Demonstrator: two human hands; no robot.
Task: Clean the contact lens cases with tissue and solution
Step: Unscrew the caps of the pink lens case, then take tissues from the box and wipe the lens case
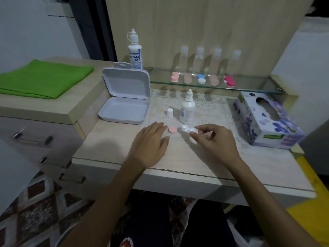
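Observation:
A white contact lens case (pixel 188 130) lies on the table in front of me. My right hand (pixel 211 139) pinches its right cup between thumb and forefinger. A pink cap (pixel 172 129) lies just left of the case. My left hand (pixel 151 143) rests flat on the table with straight fingers, its fingertips beside the pink cap. A small white solution bottle (pixel 187 107) stands uncapped behind the case, its white cap (pixel 169 112) upright to its left. A floral tissue box (pixel 267 120) sits at the right.
An open grey plastic box (pixel 124 97) stands at the left. A glass shelf (pixel 249 87) at the back carries several coloured lens cases (pixel 201 79), clear bottles (pixel 199 58) and a tall solution bottle (pixel 135 50). A green cloth (pixel 44 79) lies on the drawer unit.

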